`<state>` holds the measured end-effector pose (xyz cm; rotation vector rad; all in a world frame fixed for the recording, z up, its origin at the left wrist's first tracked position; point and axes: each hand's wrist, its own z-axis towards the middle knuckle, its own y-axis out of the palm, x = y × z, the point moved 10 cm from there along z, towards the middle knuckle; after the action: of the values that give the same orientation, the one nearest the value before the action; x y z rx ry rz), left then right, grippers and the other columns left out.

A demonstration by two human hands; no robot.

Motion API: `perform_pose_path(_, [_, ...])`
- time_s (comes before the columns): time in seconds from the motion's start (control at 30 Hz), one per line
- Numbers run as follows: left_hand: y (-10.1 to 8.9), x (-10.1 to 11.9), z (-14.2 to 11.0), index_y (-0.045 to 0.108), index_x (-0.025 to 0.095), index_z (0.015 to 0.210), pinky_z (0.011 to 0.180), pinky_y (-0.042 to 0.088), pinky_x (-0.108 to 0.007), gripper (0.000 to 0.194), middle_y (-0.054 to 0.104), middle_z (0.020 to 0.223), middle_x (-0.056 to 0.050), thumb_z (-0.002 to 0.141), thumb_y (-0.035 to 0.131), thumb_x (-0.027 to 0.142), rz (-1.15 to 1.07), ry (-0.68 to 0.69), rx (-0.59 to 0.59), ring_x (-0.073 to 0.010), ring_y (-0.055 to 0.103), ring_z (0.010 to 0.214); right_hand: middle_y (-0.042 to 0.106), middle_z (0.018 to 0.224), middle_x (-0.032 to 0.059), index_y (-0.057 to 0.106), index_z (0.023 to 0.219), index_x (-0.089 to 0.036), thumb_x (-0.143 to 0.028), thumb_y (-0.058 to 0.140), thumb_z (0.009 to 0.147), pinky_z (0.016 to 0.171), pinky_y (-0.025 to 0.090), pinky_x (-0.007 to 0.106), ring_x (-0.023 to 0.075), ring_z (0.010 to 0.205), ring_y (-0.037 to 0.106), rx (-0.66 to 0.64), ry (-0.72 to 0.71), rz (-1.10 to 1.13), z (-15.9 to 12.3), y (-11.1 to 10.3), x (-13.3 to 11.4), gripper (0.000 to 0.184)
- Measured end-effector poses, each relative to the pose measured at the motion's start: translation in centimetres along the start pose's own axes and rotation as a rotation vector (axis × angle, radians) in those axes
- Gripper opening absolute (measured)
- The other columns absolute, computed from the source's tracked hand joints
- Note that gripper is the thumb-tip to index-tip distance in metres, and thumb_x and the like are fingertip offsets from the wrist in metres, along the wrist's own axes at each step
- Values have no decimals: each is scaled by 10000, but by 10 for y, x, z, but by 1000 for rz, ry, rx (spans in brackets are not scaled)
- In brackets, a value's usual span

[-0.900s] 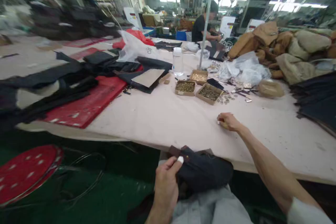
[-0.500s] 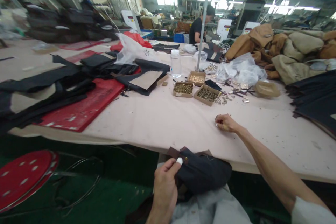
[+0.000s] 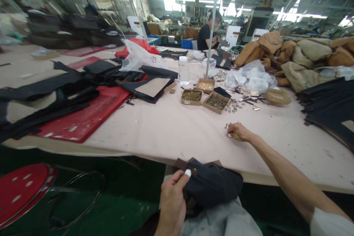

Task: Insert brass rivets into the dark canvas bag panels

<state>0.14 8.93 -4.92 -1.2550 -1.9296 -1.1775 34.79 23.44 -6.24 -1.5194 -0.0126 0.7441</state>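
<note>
My left hand (image 3: 173,195) pinches the edge of a dark fabric piece (image 3: 212,182) that lies over my lap at the table's front edge. White tape wraps the thumb tip, and a small brass stud (image 3: 195,169) shows on the cloth beside it. Out on the tabletop, my right hand (image 3: 238,132) has its fingers drawn together at a few tiny metal parts (image 3: 226,126). Whatever sits between those fingertips is too small to make out. Beyond it stand shallow cardboard boxes of small metal hardware: a brass-coloured lot (image 3: 191,96), a darker lot (image 3: 216,103) and a shiny golden lot (image 3: 205,85).
A clear bottle (image 3: 183,70) stands behind the boxes near a metal pole (image 3: 212,25). Dark fabric pieces lie on a red board (image 3: 91,118) at left; more dark fabric (image 3: 332,107) is stacked right. A red stool (image 3: 22,191) stands lower left. Another person (image 3: 204,37) works across the table.
The view has shifted slightly. My right hand has stayed about the same place on the table, with tiny metal parts now more visible beside its fingertips. The left hand keeps its hold.
</note>
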Motion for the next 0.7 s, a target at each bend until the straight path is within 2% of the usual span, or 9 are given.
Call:
perform_pose_path(0.17, [-3,2,-3,758,146,707,623,429,-219,225,607,686,-9,619,870,320,23,18,7,-152,546,697,697,780,33,746,762,-193,-51,581,704,685,402,254,171,727,608,-11,-2,60,6,0,2,225])
perform_pose_path(0.33, [-5,4,-5,745,129,715,618,416,-214,270,638,703,-16,586,895,311,-12,7,33,-147,550,693,689,740,30,738,745,-183,-96,610,733,643,401,252,167,685,596,20,69,148,3,-2,7,155])
perform_pose_path(0.53, [-14,3,-5,735,126,705,569,371,-205,295,629,662,-7,593,889,351,64,2,61,-116,512,622,703,775,42,742,740,-190,-99,596,721,696,407,269,179,735,607,-91,-21,102,6,0,-11,174])
perform_pose_path(0.7, [-14,4,-10,762,129,749,562,372,-215,315,657,679,-16,579,888,362,45,-13,69,-114,516,599,676,794,48,731,744,-202,-146,585,778,689,397,272,178,725,601,-111,-35,29,8,1,-20,160])
